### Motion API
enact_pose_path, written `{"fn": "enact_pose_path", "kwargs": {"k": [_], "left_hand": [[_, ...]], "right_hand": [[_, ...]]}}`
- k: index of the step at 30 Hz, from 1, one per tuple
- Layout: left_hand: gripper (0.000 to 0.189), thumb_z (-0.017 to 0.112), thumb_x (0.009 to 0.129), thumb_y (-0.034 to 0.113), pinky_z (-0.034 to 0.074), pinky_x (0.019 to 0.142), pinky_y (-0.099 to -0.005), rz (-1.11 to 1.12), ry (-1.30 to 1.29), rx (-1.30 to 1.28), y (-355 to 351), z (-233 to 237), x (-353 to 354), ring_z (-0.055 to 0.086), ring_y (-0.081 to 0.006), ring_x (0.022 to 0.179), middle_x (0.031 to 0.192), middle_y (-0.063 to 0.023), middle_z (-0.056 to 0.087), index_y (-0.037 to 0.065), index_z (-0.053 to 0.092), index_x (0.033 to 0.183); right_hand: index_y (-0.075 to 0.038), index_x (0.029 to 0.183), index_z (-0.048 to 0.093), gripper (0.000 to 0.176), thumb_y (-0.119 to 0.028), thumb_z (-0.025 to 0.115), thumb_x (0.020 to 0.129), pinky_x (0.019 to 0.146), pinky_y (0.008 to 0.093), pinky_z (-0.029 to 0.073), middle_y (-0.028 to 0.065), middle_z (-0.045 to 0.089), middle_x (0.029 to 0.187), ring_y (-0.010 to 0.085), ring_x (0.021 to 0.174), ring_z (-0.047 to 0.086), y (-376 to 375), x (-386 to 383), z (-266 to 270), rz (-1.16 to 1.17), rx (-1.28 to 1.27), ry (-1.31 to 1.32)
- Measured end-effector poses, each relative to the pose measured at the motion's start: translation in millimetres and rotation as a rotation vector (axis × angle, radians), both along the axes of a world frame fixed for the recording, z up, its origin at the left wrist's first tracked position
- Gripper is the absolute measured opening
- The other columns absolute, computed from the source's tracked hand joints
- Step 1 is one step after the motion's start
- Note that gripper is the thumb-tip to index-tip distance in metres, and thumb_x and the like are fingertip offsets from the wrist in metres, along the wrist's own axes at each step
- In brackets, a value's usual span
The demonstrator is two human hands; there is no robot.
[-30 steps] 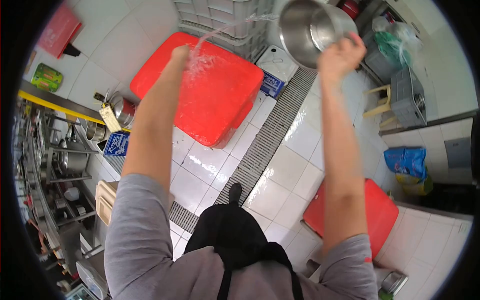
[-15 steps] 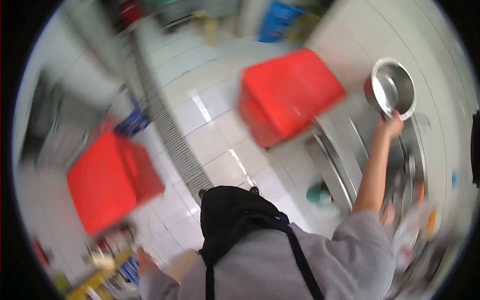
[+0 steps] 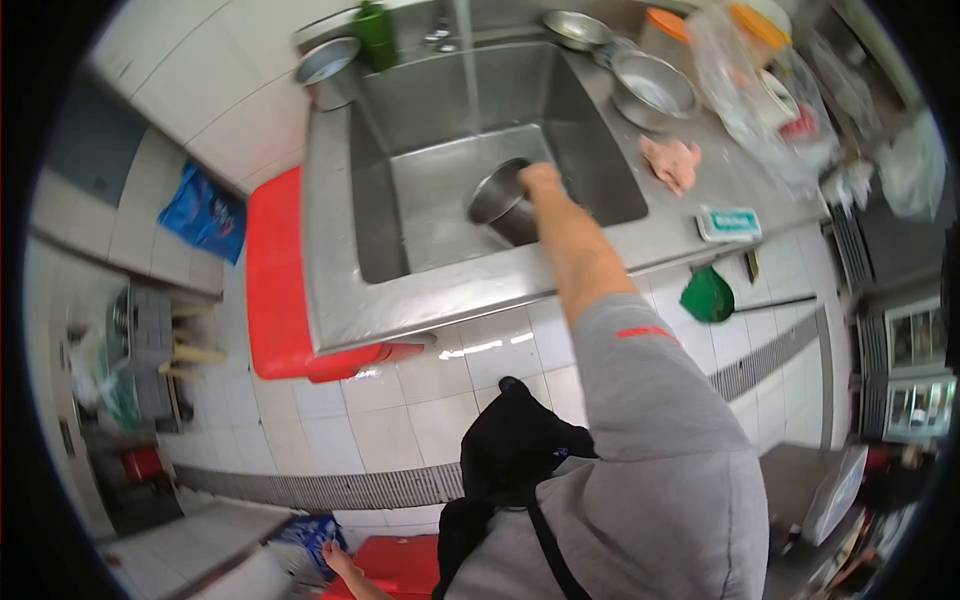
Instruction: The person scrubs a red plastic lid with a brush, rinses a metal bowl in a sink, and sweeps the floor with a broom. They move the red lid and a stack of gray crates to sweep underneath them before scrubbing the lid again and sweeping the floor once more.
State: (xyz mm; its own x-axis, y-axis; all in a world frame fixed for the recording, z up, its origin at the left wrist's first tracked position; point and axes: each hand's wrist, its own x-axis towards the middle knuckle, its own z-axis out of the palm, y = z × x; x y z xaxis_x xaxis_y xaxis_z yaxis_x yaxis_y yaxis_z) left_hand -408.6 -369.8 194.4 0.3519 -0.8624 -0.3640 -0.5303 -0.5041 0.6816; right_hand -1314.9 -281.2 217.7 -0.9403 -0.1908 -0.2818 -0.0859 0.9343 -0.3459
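R hand [image 3: 541,180] is closed round the edge/handle side of a metal pot [image 3: 510,205], fingers wrapped on it; exact finger placement is too small to tell. L hand [image 3: 337,555] is out low at the L, nr a blue box [image 3: 300,540] and a red lid [image 3: 405,560]; can't tell if its fingers are spread or curled.

Head view: pot is inside the sink [image 3: 425,185], tilted, mouth facing L; can't tell if it touches the sink floor. Water [image 3: 467,75] runs down behind the pot, just R of the tap [image 3: 440,38]. Metal counter [image 3: 335,285] round the sink looks wet/shiny along its front edge. Back L corner: metal container [image 3: 328,75] w/ a green bottle [image 3: 374,35] beside it. R side of counter: two metal bowls [image 3: 655,90], tubs w/ orange lids [image 3: 665,35], a clear plastic bag [image 3: 750,95], a crumpled pink cloth [image 3: 672,165] and a small white-and-teal pack [image 3: 730,223] nr the front edge.

Room: pale floor tiles [image 3: 430,370] w/ bright glare, crossed by a drain grate [image 3: 380,488]. Red bin [image 3: 275,270] stands just L of the counter; blue bag [image 3: 205,213] by the wall, grey crate [image 3: 150,325] farther L. Green dustpan [image 3: 708,295] lies on the floor, R.
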Motion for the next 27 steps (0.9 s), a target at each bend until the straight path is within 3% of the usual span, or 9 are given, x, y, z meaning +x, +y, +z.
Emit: {"fn": "enact_pose_path", "kwargs": {"k": [3, 6, 8, 10, 15, 17, 19, 23, 27], "left_hand": [[0.043, 0.054, 0.076, 0.014, 0.036, 0.087, -0.0343, -0.249, -0.039, -0.055, -38.3, 21.8, -75.4, 0.046, -0.0234, 0.101, 0.114, -0.0148, 0.046, -0.002, 0.043, 0.115], [0.044, 0.057, 0.076, 0.011, 0.037, 0.088, -0.0334, -0.562, -0.243, -0.102, -56.3, 20.7, -121.2, 0.047, -0.0286, 0.102, 0.115, -0.0199, 0.045, -0.004, 0.043, 0.115], [0.045, 0.057, 0.075, 0.011, 0.037, 0.087, -0.0338, -0.638, -0.259, -0.045, -53.8, 7.8, -140.1, 0.047, -0.0291, 0.102, 0.115, -0.0208, 0.045, -0.004, 0.043, 0.115], [0.045, 0.058, 0.073, 0.010, 0.038, 0.086, -0.0357, -0.718, -0.262, -0.031, -66.4, -40.8, -137.4, 0.048, -0.0304, 0.102, 0.111, -0.0228, 0.049, -0.006, 0.045, 0.112], [0.044, 0.059, 0.068, 0.010, 0.041, 0.084, -0.0378, -0.792, -0.349, 0.033, -22.8, -90.8, -134.6, 0.053, -0.0315, 0.096, 0.103, -0.0227, 0.054, -0.007, 0.050, 0.107], [0.044, 0.054, 0.073, 0.023, 0.040, 0.083, -0.0367, -0.956, -0.643, 0.282, -3.6, -90.3, -135.7, 0.053, -0.0282, 0.096, 0.104, -0.0168, 0.056, 0.000, 0.050, 0.109], [0.042, 0.056, 0.069, 0.017, 0.044, 0.076, -0.0382, -0.821, -0.518, 0.315, -6.0, -132.4, -110.3, 0.055, -0.0283, 0.092, 0.100, -0.0186, 0.057, -0.003, 0.052, 0.106], [0.039, 0.056, 0.066, 0.013, 0.048, 0.069, -0.0395, -0.679, -0.371, 0.333, 23.4, -146.5, -135.9, 0.056, -0.0265, 0.087, 0.098, -0.0180, 0.057, -0.005, 0.055, 0.102], [0.037, 0.054, 0.069, 0.017, 0.047, 0.069, -0.0396, -0.867, -0.322, 0.284, 34.9, -165.4, -202.1, 0.055, -0.0240, 0.087, 0.099, -0.0141, 0.057, -0.003, 0.056, 0.099]], "right_hand": [[-0.003, 0.081, 0.066, 0.027, -0.023, 0.049, 0.074, 0.069, 0.0333, 0.048, 0.0129, 0.064, 0.077, 0.0230, 0.077, 0.063, -6.0, 24.0, -5.0, 0.204, -0.097, -0.229], [-0.008, 0.086, 0.065, 0.024, -0.023, 0.048, 0.076, 0.075, 0.0364, 0.046, 0.0108, 0.063, 0.090, 0.0281, 0.089, 0.058, -19.1, 31.8, -18.4, 0.281, -0.088, 0.086], [-0.005, 0.077, 0.061, 0.014, -0.017, 0.056, 0.072, 0.073, 0.0391, 0.044, 0.0181, 0.058, 0.091, 0.0336, 0.083, 0.055, 16.8, 69.7, 27.0, 0.224, -0.796, 0.551], [-0.004, 0.076, 0.057, 0.009, -0.012, 0.058, 0.073, 0.073, 0.0376, 0.043, 0.0168, 0.055, 0.088, 0.0327, 0.083, 0.053, 79.8, 138.4, 85.6, 0.130, -1.087, 0.726], [-0.003, 0.076, 0.054, 0.010, -0.009, 0.061, 0.071, 0.074, 0.0346, 0.043, 0.0116, 0.053, 0.094, 0.0287, 0.087, 0.051, 287.6, 308.7, 73.2, 0.173, -0.847, 0.742], [-0.004, 0.073, 0.057, 0.011, -0.009, 0.064, 0.068, 0.079, 0.0364, 0.041, 0.0134, 0.052, 0.098, 0.0294, 0.092, 0.049, 380.0, 373.7, 33.1, 0.080, -0.563, 0.642], [-0.004, 0.068, 0.059, 0.011, -0.011, 0.067, 0.066, 0.081, 0.0369, 0.040, 0.0137, 0.052, 0.098, 0.0296, 0.094, 0.049, 459.9, 424.4, 22.3, -0.143, -0.423, 0.597], [-0.002, 0.068, 0.061, 0.018, -0.019, 0.061, 0.075, 0.072, 0.0337, 0.043, 0.0158, 0.055, 0.087, 0.0273, 0.081, 0.053, 559.5, 459.6, 30.5, -0.593, -0.418, 0.623], [-0.003, 0.073, 0.063, 0.022, -0.019, 0.051, 0.081, 0.070, 0.0340, 0.043, 0.0150, 0.058, 0.074, 0.0265, 0.083, 0.054, 619.6, 450.6, 19.1, -0.590, -0.360, 0.581]]}}
